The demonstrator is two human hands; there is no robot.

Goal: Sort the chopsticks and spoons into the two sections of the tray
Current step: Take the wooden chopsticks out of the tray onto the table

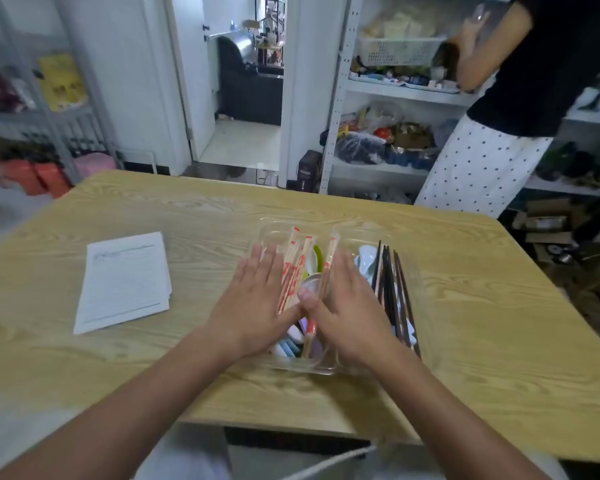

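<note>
Where the clear two-section tray (pixel 267 230) is set, right of centre on the wooden table (pixel 482 306), bare tabletop is left on every side, the widest stretch lying to the left. Pale red-printed chopsticks (pixel 293 268) and coloured spoons (pixel 291 344) are mixed in the left section; dark chopsticks (pixel 392 289) and light blue spoons (pixel 366 256) are mixed in the right. Both hands are held flat over the tray, fingers straight, nothing gripped: the left hand (pixel 253 306) over the left section, the right hand (pixel 354 313) over the divider, thumbs close together. A stack of papers (pixel 125 282) is seen well to the left. Beyond the far edge, a person (pixel 492 161) is seen at cluttered shelving (pixel 378 95).
</note>
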